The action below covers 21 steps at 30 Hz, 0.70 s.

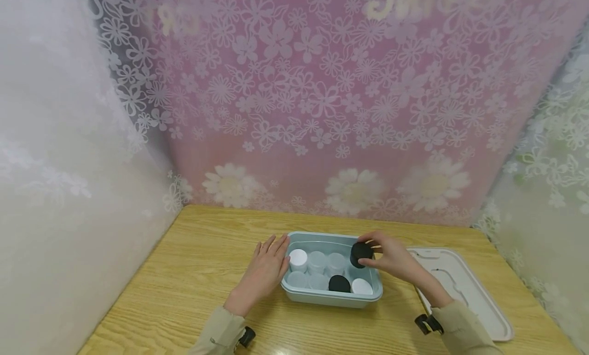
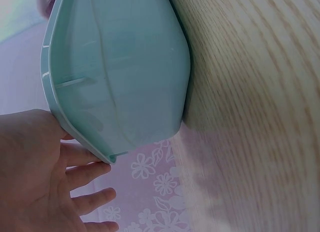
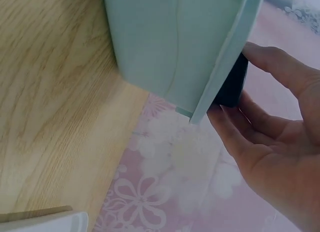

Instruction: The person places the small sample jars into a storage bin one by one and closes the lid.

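Note:
A pale blue rectangular plastic box [image 1: 317, 297] stands on the table, its top uncovered. My right hand [image 1: 393, 258] pinches a short black cylinder [image 1: 361, 254] between thumb and fingers at the box's back right corner. In the right wrist view the black cylinder [image 3: 233, 82] shows just above the rim. My left hand [image 1: 266, 268] rests against the box's left rim with its fingers extended. Inside the box are a white-topped round container [image 1: 298, 259], several translucent round ones [image 1: 316, 261], a black-topped one [image 1: 339, 284] and another white-topped one [image 1: 362, 286] in the front right corner.
A white tray-like lid [image 1: 478, 298] with a raised rim lies on the wooden table [image 1: 184, 288] right of the box, partly under my right forearm. Flower-patterned curtains [image 1: 294, 114] hang behind the table and at both sides.

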{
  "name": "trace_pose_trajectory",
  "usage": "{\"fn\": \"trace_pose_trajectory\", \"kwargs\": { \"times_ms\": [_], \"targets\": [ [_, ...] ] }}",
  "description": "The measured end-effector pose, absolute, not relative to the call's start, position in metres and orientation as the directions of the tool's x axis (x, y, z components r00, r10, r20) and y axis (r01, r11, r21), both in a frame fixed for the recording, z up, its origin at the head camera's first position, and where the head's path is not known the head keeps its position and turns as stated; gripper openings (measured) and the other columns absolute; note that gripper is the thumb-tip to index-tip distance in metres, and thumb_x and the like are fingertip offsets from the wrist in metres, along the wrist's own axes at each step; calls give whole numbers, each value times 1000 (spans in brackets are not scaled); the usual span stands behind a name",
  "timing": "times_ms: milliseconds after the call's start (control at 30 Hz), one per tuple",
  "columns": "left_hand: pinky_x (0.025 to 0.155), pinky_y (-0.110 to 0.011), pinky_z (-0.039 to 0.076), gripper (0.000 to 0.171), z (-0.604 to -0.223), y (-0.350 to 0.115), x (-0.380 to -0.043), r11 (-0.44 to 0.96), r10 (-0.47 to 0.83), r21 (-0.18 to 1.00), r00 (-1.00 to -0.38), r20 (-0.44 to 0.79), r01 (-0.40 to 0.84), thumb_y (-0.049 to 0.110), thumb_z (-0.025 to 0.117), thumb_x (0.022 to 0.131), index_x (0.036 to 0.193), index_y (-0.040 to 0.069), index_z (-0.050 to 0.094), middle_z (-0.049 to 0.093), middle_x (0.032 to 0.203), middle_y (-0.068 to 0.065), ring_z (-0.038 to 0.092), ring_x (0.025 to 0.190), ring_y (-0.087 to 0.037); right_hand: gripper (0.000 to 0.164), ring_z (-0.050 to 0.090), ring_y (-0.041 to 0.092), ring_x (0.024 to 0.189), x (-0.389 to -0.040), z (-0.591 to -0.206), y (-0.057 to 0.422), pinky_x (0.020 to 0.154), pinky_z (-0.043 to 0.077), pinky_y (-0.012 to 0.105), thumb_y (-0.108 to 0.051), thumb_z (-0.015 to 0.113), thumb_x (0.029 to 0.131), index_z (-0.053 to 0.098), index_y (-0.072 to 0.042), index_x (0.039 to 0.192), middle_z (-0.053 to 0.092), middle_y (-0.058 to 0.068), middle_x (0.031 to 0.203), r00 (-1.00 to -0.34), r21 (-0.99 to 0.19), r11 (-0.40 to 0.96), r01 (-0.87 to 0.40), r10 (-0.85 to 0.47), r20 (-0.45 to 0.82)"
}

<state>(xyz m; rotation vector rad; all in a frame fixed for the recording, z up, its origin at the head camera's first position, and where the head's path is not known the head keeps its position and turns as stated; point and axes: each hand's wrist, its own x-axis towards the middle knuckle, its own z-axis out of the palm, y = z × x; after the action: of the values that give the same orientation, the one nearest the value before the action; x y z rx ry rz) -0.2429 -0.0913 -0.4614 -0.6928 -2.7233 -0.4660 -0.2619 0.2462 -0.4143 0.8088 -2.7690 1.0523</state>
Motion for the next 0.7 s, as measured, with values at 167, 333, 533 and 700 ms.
{"fn": "trace_pose_trajectory", "kwargs": {
  "times_ms": [167,333,533,700],
  "targets": [
    [112,-67,33,48,-460,-91,-242,832,406,237,-842,354,501,24,51,108,150,1,47,45,155,-14,38,144,-43,44,66,39,104,-264,-414,242,88,59,46,-10,83,85,65,5,121,64,19,114,-849,-536,668,-516,-482,217],
    [113,-67,33,49,-459,-91,-242,833,408,238,-845,345,500,24,50,108,151,1,46,45,156,-14,37,144,-43,42,68,32,97,-266,-415,238,83,60,44,-11,85,83,66,4,117,66,15,109,-833,-446,708,-547,-510,213],
    [113,-66,33,49,-460,-92,-242,836,411,230,-846,340,498,24,50,108,151,1,46,45,156,-14,37,144,-42,41,66,24,90,-267,-414,232,76,58,39,-15,87,80,68,0,113,66,8,104,-827,-327,761,-561,-534,175],
    [113,-67,33,49,-460,-92,-242,834,411,232,-845,341,500,25,50,108,151,1,46,45,156,-14,38,144,-42,40,66,27,93,-269,-415,226,79,58,42,-14,88,79,69,-2,111,66,8,103,-812,-248,774,-582,-566,141]
  ]
}}
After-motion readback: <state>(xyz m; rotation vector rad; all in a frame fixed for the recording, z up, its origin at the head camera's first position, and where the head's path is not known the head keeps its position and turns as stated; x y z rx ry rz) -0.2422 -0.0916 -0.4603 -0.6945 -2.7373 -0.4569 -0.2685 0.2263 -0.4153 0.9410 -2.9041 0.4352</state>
